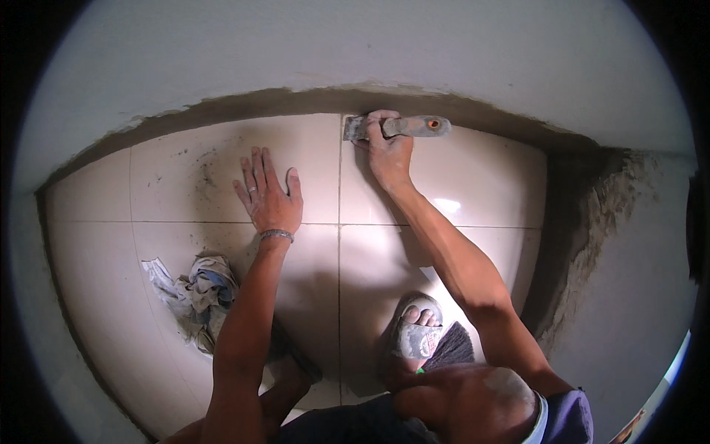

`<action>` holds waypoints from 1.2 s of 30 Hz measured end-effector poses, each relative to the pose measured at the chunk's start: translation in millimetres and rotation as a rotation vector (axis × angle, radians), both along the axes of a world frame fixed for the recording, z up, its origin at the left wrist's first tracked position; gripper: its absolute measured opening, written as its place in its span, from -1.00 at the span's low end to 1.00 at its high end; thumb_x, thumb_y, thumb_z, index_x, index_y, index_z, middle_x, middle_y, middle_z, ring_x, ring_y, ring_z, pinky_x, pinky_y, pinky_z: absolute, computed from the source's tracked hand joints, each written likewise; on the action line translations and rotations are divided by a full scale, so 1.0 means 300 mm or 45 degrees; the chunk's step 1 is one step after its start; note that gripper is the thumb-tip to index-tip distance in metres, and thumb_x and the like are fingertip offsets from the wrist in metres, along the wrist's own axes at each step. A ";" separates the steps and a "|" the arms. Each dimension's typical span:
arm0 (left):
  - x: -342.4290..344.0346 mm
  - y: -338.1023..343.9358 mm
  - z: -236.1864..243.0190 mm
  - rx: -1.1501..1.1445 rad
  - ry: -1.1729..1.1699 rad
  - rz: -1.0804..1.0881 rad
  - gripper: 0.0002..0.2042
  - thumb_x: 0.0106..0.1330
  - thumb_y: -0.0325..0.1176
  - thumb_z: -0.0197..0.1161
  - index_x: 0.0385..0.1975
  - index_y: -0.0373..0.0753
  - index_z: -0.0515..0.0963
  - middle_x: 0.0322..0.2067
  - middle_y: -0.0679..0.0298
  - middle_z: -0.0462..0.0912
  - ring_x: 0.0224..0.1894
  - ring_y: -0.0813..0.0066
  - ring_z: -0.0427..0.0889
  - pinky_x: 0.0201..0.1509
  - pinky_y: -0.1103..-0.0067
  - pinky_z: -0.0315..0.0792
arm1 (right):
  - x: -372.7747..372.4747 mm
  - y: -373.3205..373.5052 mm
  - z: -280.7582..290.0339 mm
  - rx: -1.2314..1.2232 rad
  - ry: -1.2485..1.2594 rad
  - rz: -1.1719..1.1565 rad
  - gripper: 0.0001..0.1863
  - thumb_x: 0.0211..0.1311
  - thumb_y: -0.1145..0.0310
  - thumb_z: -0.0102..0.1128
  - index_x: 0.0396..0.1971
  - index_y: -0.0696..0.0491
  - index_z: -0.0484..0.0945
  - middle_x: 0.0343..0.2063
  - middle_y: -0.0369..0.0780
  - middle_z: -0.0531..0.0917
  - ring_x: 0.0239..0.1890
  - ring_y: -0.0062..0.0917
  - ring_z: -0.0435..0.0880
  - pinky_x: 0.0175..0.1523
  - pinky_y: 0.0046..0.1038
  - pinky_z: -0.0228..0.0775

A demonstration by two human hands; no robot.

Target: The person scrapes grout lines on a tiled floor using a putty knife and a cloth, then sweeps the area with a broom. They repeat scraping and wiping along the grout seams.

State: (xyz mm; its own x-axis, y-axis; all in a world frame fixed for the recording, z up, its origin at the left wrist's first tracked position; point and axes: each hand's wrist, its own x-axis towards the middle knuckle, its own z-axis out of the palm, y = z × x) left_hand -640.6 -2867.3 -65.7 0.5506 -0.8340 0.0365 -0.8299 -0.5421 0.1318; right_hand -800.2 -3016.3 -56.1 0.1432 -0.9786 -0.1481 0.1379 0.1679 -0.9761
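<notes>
My right hand [390,152] grips a putty knife [414,126] with a grey, dust-caked handle that has an orange-rimmed hole at its end. Its blade points left and lies close to the floor tiles at the grout line, just below the wall's foot. My left hand [274,196] rests flat on the pale tiled floor [310,155], fingers spread and pointing toward the wall. It wears a ring and a dark bracelet. A band of grey mortar [296,101] runs along the bottom of the wall [355,44] in front of me.
A crumpled dirty rag [196,292] lies by my left forearm. Dark crumbs [203,177] dot the tiles left of my left hand. A dark-bristled brush [451,348] lies beside my sandalled foot [419,329]. Rough mortar [584,229] edges the right wall.
</notes>
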 end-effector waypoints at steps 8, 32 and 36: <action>-0.001 0.006 -0.007 -0.036 -0.056 0.000 -0.34 0.47 -0.03 -0.01 0.49 -0.21 0.08 0.52 0.12 0.04 0.58 0.07 -0.12 0.56 -0.06 -0.24 | 0.005 -0.017 0.013 -0.034 0.107 0.130 -0.87 0.43 0.44 0.12 -0.24 0.21 0.54 -0.35 -0.21 0.63 -0.31 -0.57 0.65 -0.24 -0.45 0.68; -0.157 0.119 0.044 0.137 0.050 -0.559 -0.37 0.47 -0.16 0.02 0.51 -0.15 0.07 0.54 0.17 -0.02 0.58 0.06 -0.13 0.56 -0.05 -0.25 | -0.301 0.489 0.011 -0.074 0.342 0.562 -0.84 0.46 0.43 0.14 -0.12 0.21 0.51 -0.32 -0.24 0.62 -0.28 -0.62 0.59 -0.12 -0.49 0.50; -0.148 0.179 0.049 0.142 0.065 -0.597 -0.38 0.48 -0.16 -0.01 0.51 -0.15 0.08 0.54 0.18 -0.02 0.58 0.07 -0.15 0.57 -0.05 -0.26 | -0.329 0.496 0.090 -0.244 0.630 0.884 -0.70 0.36 0.46 0.22 0.04 0.22 0.52 -0.17 -0.14 0.67 -0.16 -0.45 0.67 -0.03 -0.44 0.53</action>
